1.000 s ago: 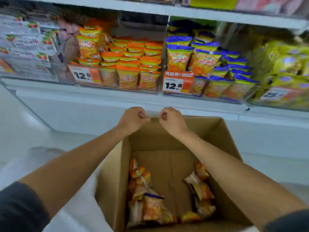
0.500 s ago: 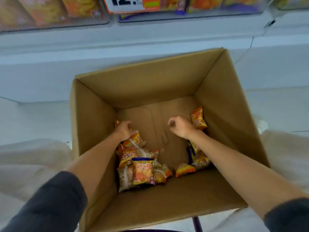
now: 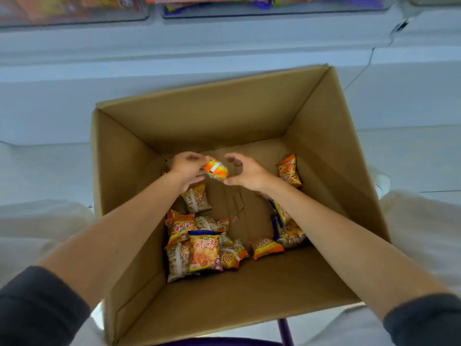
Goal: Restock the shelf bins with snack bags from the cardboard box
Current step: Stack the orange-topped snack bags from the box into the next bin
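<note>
Left hand point(image 3: 187, 168) held an orange snack bag point(image 3: 216, 171), right hand point(image 3: 249, 174) wide open beside it, inside the cardboard box point(image 3: 199, 121)

- White shelf base point(image 3: 224, 58): a broad, plain band across the whole width, beyond the left hand point(image 3: 187, 168) and the right hand point(image 3: 247, 173).
- Small black fitting point(image 3: 401, 25) on the shelf edge, far beyond and to the right of the right hand (too blurred to say what it is). A thin dark line point(image 3: 359, 73) runs down from it.
- Pale floor point(image 3: 37, 171): level with the left hand, well out to its left.
- Pale trouser legs point(image 3: 37, 226): one on each side, nearer the camera than either hand.
- Purple frame point(image 3: 284, 330): a leg and a dark rim at the bottom edge, nearer the camera than the right hand.
</note>
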{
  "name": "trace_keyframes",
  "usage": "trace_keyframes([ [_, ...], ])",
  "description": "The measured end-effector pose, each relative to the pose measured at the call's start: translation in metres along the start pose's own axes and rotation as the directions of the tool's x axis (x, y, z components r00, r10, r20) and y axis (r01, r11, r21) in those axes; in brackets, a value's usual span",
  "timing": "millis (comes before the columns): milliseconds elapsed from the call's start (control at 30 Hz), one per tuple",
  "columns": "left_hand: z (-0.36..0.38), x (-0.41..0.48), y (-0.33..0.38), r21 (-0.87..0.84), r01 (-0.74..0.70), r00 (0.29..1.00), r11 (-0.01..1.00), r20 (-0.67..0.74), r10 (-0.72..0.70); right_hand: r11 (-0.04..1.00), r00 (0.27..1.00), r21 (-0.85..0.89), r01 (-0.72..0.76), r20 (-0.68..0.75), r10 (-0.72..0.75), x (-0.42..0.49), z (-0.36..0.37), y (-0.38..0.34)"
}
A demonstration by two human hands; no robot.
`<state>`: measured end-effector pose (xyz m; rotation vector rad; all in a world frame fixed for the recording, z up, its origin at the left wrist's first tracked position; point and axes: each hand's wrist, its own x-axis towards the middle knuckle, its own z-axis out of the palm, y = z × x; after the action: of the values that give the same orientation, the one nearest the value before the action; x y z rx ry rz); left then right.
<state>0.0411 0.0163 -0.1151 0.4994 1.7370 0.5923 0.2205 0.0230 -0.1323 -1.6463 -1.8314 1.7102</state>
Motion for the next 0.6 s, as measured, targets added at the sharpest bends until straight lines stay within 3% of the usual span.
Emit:
trace_keyframes([
  [100,-0.002,-0.004,0.002,-0.135,0.118,0.992,0.984,0.066,-0.11,0.987,0.999,0.161,0.021,-0.035,-0.016,0.001,-0.001,-0.006],
  [200,-0.005,-0.003,-0.004,-0.032,0.069,0.992,0.997,0.107,-0.065,0.894,0.994,0.436,-0.102,0.021,0.103,-0.005,-0.004,-0.01],
  [333,-0.009,-0.009,-0.014,-0.101,0.125,0.948,0.987,0.305,-0.089,0.882,0.987,0.448,-0.15,0.124,0.105,-0.007,-0.002,-0.005],
  [400,-0.009,-0.01,-0.019,-0.134,0.083,0.978,0.988,0.203,-0.054,0.902,0.983,0.395,-0.173,0.131,0.131,-0.004,0.002,0.0],
  [467,-0.009,-0.006,-0.025,-0.138,-0.014,0.999,0.99,-0.041,0.009,0.921,0.98,0.337,-0.196,0.108,0.169,0.001,0.003,0.007],
  [533,-0.015,0.003,-0.035,-0.063,-0.096,0.951,0.993,-0.302,0.073,0.938,0.974,0.274,-0.214,0.132,0.184,0.007,0.006,0.015],
  [600,-0.024,0.011,-0.046,-0.007,-0.108,0.894,0.994,-0.438,0.094,0.946,0.96,0.212,-0.245,0.19,0.206,0.013,0.014,0.022],
])
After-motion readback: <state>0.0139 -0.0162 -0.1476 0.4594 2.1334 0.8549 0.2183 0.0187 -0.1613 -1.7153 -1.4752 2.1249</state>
